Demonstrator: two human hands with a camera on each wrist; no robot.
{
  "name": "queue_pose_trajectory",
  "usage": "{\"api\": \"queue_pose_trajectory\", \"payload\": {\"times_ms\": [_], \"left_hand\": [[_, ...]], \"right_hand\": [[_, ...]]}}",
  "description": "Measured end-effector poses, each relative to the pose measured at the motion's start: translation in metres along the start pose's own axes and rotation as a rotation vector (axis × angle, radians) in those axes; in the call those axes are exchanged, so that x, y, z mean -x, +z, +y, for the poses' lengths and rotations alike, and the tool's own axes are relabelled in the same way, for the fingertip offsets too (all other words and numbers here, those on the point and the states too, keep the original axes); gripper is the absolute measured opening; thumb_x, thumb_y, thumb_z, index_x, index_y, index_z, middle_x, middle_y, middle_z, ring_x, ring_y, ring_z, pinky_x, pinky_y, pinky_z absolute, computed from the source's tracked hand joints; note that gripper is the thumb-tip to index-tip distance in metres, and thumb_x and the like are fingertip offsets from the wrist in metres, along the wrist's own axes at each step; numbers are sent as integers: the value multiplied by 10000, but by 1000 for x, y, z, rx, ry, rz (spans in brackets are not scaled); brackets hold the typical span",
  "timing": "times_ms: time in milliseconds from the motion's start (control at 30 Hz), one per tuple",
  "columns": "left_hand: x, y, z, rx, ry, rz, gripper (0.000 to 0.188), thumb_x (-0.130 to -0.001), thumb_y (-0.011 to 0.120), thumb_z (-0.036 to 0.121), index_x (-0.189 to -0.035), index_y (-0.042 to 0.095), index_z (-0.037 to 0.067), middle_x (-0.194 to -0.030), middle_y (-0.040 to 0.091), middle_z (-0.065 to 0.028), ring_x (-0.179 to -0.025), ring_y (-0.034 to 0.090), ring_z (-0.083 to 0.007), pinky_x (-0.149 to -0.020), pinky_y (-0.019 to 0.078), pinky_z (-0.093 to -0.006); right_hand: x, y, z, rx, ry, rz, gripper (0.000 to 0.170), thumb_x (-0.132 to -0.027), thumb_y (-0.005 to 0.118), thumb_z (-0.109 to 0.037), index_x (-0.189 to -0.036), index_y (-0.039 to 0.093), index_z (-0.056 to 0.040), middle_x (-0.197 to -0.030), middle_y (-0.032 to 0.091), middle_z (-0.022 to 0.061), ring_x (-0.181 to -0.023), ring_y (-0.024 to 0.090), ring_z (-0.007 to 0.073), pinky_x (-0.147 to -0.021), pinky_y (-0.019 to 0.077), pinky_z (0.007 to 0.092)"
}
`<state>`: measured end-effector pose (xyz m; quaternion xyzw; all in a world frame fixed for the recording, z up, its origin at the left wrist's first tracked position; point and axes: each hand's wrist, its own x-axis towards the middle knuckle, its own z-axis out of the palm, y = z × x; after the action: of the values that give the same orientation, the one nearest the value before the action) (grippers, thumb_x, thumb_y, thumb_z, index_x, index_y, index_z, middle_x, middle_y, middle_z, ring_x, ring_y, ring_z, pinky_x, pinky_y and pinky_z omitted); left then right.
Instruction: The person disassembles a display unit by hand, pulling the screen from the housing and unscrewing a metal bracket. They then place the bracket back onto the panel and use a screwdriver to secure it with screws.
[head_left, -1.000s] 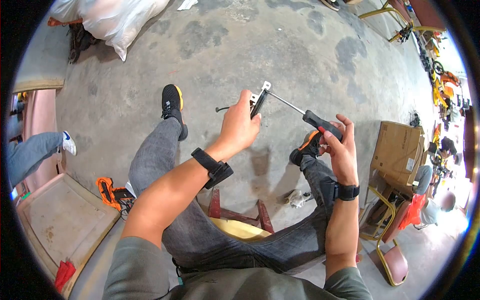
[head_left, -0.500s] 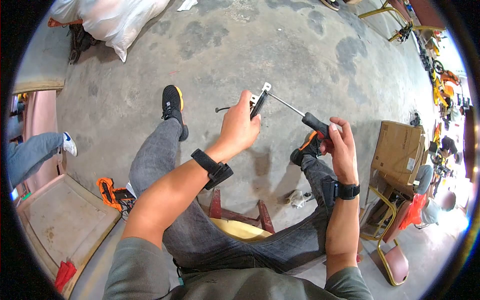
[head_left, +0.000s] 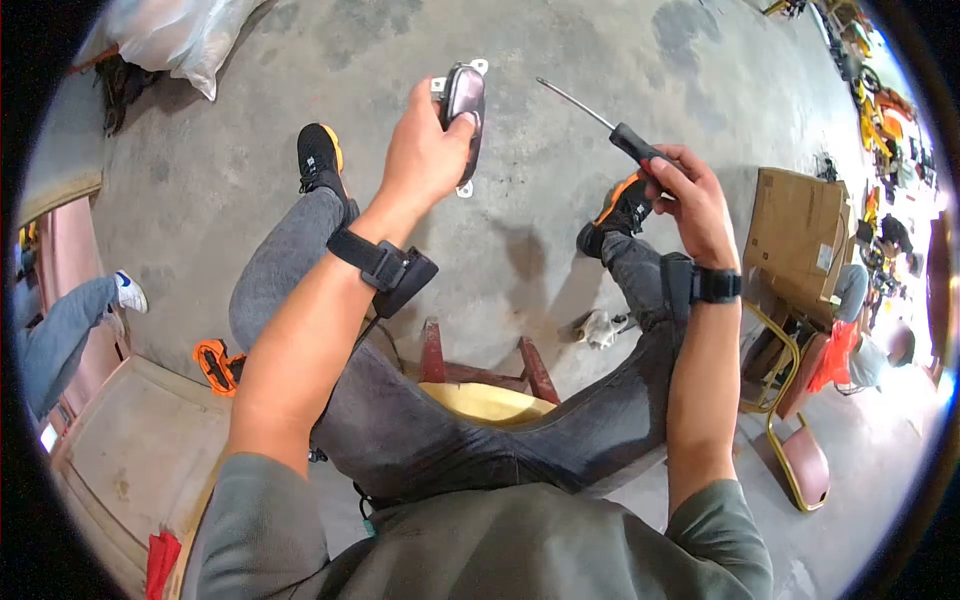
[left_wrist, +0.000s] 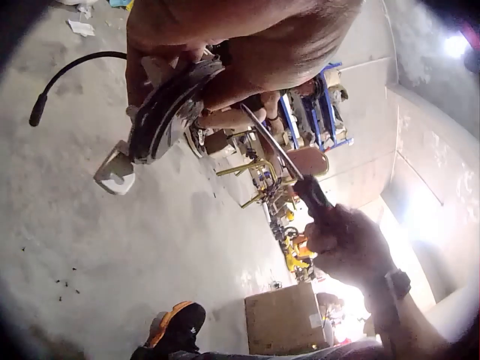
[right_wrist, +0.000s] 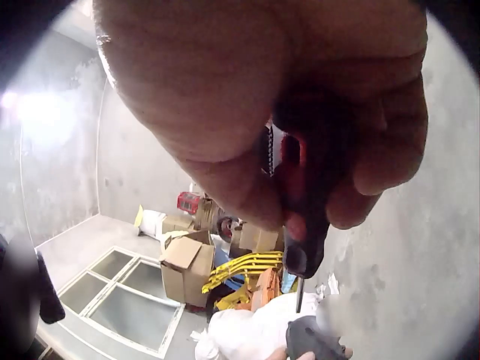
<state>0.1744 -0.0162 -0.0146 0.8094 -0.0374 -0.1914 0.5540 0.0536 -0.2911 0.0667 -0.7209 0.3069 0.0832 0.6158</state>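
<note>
Head view, left hand (head_left: 425,155): grips the dark oval device (head_left: 467,98) (pale tabs (head_left: 464,189) jut out), thumb on it.
Head view, right hand (head_left: 695,200): holds the screwdriver (head_left: 622,133), tip apart from the device.
Left wrist view, black cable (left_wrist: 58,73): curves beside the device.
Right wrist view, handle (right_wrist: 304,244): fingers curled round it.

From my seat back here I see both arms reaching forward, bent at the elbows. My left arm (head_left: 300,350) slants inward, and its grip (head_left: 425,150) is closed, thumb pressing the near side. My right arm (head_left: 705,380) runs nearly straight ahead, with the right grip (head_left: 695,200) pinching between thumb and curled fingers. The two hands are well apart, the left slightly farther forward.
</note>
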Motion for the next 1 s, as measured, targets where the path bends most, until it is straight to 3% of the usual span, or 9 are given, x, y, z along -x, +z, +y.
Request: {"api": "queue_pose_trajectory", "payload": {"times_ms": [33,133,200,267,300,333,467,567,1000], "left_hand": [[0,-2,-2,-49,4,81,638,-886,594,163,-1433,322,-20,-1111,657,-262,-1040,649,-379,-899,488,-423],[4,-16,1,73,-53,69,680,-895,584,160,-1474,268,-8,-1159,633,-273,-1070,639,-378,-924,481,-417],[7,-19,-4,98,-3,131,618,-887,571,130,-1452,344,19,-1193,624,-258,-1056,643,-370,-933,478,-409],[9,-29,6,226,94,-48,522,-922,530,23,-1430,420,71,-1027,646,-81,-855,646,-147,-752,528,-293],[14,-36,18,304,18,-119,417,-876,520,-10,-1285,574,57,-994,638,-39,-857,616,-120,-764,508,-271],[16,-39,20,305,8,-111,417,-876,520,-10,-1285,574,57,-994,638,-39,-857,616,-120,-764,508,-271],[14,-45,26,333,-121,-207,220,-842,529,-12,-1000,677,28,-935,645,-20,-835,594,-99,-759,491,-251],[11,-48,26,233,-145,-205,165,-856,554,13,-975,668,17,-903,652,-18,-818,600,-100,-754,491,-253],[14,-40,20,250,-199,-197,92,-930,650,98,-957,659,11,-883,658,-8,-783,607,-66,-713,506,-230]], "right_hand": [[-5,1,13,13,58,1,300,-909,654,-238,-1092,643,0,-878,663,44,-715,579,92,-631,452,235],[-25,4,76,78,212,-46,253,-910,643,-220,-1038,658,-2,-800,649,31,-689,582,93,-597,443,239],[-28,17,111,56,287,19,249,-914,643,-218,-1020,664,5,-764,622,18,-659,564,93,-571,433,243],[-35,28,145,165,303,43,258,-915,642,-220,-1018,664,16,-727,595,13,-604,535,96,-538,420,249],[-40,31,164,134,334,43,267,-916,642,-224,-1020,668,20,-690,574,12,-558,507,99,-513,414,259],[-43,40,173,179,362,82,267,-913,644,-227,-1007,670,22,-665,567,12,-546,507,98,-494,410,267],[-70,52,244,301,369,70,334,-881,663,-254,-1055,685,30,-695,624,46,-548,569,123,-486,445,283],[-81,61,258,436,403,87,389,-855,669,-268,-1104,682,30,-718,657,76,-588,621,143,-527,502,293],[-113,85,263,369,392,90,385,-868,667,-235,-1137,653,40,-775,632,39,-660,600,114,-548,494,266]]}}
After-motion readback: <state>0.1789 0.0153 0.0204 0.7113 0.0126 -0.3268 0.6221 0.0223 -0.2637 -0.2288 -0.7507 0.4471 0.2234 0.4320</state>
